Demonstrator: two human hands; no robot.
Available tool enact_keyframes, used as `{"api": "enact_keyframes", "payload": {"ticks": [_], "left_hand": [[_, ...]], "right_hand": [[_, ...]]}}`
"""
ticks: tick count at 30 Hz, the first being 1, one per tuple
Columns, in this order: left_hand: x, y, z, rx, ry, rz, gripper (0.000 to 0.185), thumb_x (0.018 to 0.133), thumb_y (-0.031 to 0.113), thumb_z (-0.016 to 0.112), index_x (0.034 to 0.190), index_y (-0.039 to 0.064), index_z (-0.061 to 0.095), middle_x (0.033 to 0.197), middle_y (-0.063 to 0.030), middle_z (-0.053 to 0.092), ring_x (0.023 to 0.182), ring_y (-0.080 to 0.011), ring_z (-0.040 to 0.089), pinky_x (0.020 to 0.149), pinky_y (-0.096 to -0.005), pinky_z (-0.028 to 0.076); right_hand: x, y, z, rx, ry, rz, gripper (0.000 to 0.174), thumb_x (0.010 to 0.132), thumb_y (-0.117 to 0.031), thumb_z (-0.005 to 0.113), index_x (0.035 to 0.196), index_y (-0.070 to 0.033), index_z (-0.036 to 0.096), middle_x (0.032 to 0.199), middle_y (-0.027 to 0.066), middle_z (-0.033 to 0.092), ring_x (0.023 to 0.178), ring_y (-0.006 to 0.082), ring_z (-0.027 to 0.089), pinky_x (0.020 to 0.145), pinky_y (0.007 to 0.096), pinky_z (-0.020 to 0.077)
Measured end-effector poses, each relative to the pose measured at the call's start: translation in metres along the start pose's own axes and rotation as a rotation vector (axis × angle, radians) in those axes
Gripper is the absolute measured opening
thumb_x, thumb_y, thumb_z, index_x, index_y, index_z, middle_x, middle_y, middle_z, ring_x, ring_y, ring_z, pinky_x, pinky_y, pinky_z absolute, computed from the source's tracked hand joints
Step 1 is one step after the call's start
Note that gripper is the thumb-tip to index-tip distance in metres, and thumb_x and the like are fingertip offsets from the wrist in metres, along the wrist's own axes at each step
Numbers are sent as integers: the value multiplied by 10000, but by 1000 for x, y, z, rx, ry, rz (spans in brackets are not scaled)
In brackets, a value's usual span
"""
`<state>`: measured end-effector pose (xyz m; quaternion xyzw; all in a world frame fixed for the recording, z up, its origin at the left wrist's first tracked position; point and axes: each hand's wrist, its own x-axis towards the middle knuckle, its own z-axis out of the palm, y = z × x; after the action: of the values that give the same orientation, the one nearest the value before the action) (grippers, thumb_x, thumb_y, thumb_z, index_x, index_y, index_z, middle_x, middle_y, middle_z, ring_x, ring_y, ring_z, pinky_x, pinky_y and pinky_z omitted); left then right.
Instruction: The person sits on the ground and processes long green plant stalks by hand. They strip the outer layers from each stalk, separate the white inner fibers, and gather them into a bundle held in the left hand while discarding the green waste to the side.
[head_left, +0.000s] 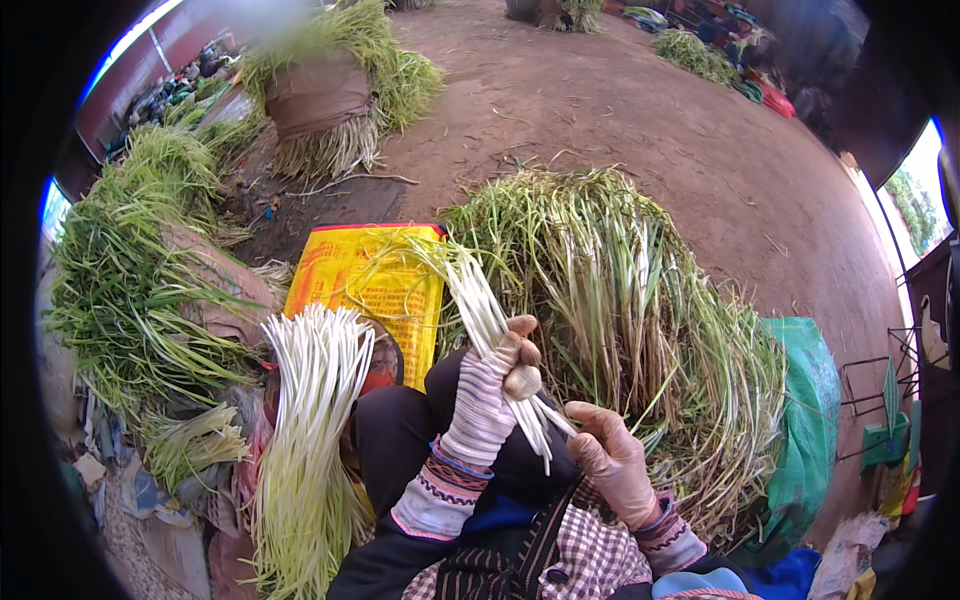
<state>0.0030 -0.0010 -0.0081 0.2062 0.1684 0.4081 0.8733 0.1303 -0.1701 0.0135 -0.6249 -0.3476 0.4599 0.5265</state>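
My left hand (499, 379), in a striped knit glove with tan fingertips, grips a small bunch of white-stemmed leafy stalks (476, 292) above my lap. The pale green leaf ends trail up and left over a yellow printed sack. My right hand (604, 450), in a thin rubber glove, pinches the white end of one stalk just right of the bunch's lower ends. Left of my knee lies a pile of clean white stalks (319, 367) with yellow-green leaves. Before me spreads a large heap of uncleaned stalks (600, 277) with brown, withered outer leaves.
The yellow sack (405, 300) lies before my left knee. Wrapped green bundles stand at left (217, 289) and farther off (319, 97). Green plastic sheeting (806, 420) borders the heap at right. A wire frame (870, 382) stands beyond it on the earthen floor (600, 112).
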Motion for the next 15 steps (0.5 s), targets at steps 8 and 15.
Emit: {"api": "enact_keyframes", "payload": {"ticks": [8, 15], "left_hand": [[16, 27, -23, -88, -98, 107, 310, 1040, 234, 575, 1266, 36, 650, 895, -44, 753, 468, -12, 419, 447, -202, 291], [9, 58, -11, -31, -51, 187, 329, 1039, 240, 585, 1303, 49, 622, 933, -53, 727, 568, -39, 523, 515, -206, 384]], "right_hand": [[-18, 51, -56, -350, 142, 80, 70, 966, -43, 659, 1005, -23, 714, 792, -5, 647, 715, 64, 567, 626, 228, 480], [-17, 33, -76, -1087, -90, -198, 198, 934, -218, 672, 1072, -92, 736, 916, 121, 718, 830, 240, 679, 760, 402, 520]]}}
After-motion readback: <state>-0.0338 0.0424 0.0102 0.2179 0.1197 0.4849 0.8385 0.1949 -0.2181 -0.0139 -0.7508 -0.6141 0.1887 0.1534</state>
